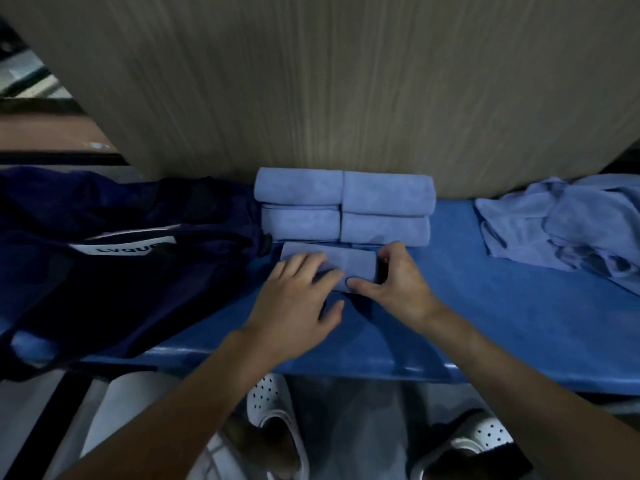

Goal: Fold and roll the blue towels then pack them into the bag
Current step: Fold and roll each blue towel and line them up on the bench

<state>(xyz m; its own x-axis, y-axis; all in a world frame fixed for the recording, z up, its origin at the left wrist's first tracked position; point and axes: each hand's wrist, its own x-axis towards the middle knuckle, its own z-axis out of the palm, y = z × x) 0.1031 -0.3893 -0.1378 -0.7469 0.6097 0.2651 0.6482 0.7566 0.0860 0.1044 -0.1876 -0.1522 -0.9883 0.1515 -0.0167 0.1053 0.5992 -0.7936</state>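
Left hand presses, right hand pinches rolled towel; bag alongside, interior hidden.

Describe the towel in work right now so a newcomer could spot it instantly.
On the blue table, find the stack of four rolled towels against the wooden wall. Just in front of it lies a single roll, the only one under both hands: left hand presses it, right hand grips its end.
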